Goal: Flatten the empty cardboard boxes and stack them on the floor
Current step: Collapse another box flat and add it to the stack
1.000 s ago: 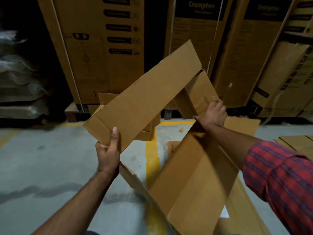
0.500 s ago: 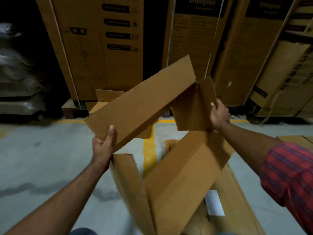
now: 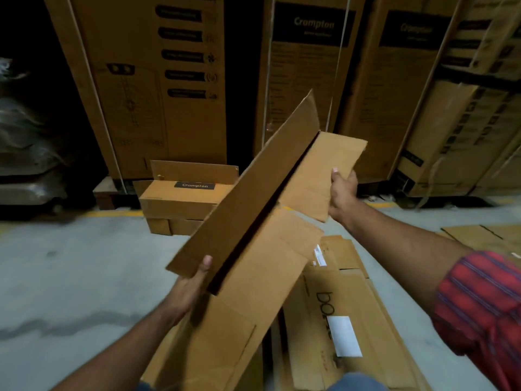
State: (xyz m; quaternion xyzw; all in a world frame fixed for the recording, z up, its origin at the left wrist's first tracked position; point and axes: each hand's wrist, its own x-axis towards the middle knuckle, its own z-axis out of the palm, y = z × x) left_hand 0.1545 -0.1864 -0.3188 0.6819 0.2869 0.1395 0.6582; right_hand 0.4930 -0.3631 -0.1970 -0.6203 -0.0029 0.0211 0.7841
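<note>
The long cardboard box [image 3: 253,235] is held in the air in front of the person, slanting from lower left to upper right above the floor [image 3: 70,277]. Compared with a second ago it has collapsed considerably: the upper panel, then standing well apart from the lower one in a wide open angle, now lies close over it, with only a narrow dark gap left along the fold. The left hand [image 3: 189,289] is closed on the lower left end of the upper panel, thumb on top. The right hand [image 3: 342,190] is closed on the edge of the end flap at the upper right. Judgement: the flattening is nearly done; the remaining gap needs pressing shut before the box can be laid down. Beneath it, already flattened boxes [image 3: 344,320] lie on the floor as the stack. Beyond, near the yellow floor line [image 3: 112,213], an unflattened small box [image 3: 180,201] waits in front of the tall printed cartons [image 3: 158,80] along the back.
</note>
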